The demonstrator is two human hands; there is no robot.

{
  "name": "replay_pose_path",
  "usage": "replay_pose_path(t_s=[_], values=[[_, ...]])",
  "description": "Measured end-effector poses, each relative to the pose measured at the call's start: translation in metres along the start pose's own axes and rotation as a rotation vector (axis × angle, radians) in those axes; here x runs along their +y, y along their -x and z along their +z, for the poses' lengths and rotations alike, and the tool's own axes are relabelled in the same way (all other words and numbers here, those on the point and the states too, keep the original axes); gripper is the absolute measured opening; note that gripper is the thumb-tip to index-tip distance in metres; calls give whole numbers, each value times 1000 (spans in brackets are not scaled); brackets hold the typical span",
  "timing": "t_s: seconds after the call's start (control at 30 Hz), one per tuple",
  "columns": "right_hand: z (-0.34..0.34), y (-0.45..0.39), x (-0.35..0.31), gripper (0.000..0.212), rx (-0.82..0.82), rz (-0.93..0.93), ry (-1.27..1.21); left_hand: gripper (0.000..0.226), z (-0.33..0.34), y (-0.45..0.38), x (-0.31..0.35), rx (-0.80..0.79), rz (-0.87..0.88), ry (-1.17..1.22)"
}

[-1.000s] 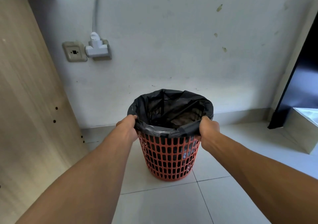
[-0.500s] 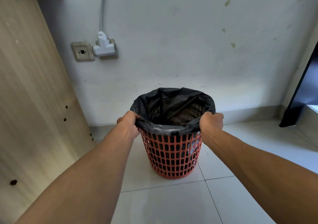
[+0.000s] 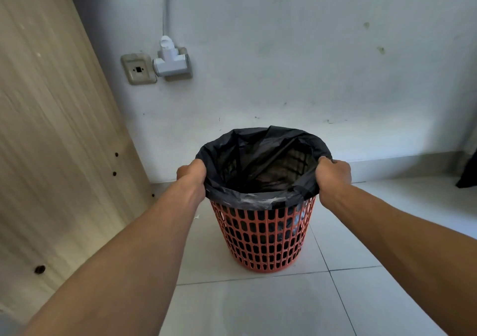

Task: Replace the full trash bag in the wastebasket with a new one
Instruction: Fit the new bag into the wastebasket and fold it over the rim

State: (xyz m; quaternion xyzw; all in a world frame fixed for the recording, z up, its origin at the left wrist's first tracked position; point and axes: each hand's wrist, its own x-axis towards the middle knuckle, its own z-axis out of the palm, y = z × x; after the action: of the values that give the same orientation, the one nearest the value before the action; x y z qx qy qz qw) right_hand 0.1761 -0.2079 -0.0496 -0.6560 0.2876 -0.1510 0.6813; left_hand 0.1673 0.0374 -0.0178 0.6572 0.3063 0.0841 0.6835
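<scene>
An orange lattice wastebasket (image 3: 265, 240) stands upright on the tiled floor near the wall. A black trash bag (image 3: 258, 162) lines it, with its mouth folded over the rim and spread open. My left hand (image 3: 192, 177) grips the bag's edge at the left side of the rim. At the right side of the rim my right hand (image 3: 333, 175) grips the bag's edge the same way. The bag's inside is dark and I cannot make out what lies in it.
A light wooden panel (image 3: 51, 129) rises close on the left. The white wall (image 3: 284, 51) behind carries a socket plate (image 3: 138, 69) and a white plug adapter (image 3: 170, 63) with a cable going up. A dark object (image 3: 468, 173) shows at the right edge.
Both hands have shifted further back along the rim and spread wider, still gripping the bag's edge. The camera has turned left, so the dark object at the right has nearly left view.
</scene>
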Motion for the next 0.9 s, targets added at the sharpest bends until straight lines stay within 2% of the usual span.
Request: replay_pose_path(t_s=[0.17, 0.3, 0.43, 0.57, 0.67, 0.73, 0.9], values=[[-6, 4, 0, 25, -42, 85, -172, 32, 3, -6, -1, 8, -49, 6], [-8, 6, 9, 30, -43, 48, -109, 33, 5, 4, 1, -27, -87, 21], [-2, 17, 10, 51, 10, 82, -77, 25, 13, 28, 10, -141, -142, 10], [5, 37, 5, 60, 35, 124, -50, 20, 24, 59, 20, -215, -240, 13], [9, 50, 4, 46, 44, 159, -121, 31, 29, 76, 15, -239, -288, 46], [7, 53, 4, 38, 78, 199, -171, 30, 32, 81, 12, -249, -307, 78], [-2, 48, -1, 27, 76, 225, -193, 9, 28, 86, 8, -252, -295, 147]])
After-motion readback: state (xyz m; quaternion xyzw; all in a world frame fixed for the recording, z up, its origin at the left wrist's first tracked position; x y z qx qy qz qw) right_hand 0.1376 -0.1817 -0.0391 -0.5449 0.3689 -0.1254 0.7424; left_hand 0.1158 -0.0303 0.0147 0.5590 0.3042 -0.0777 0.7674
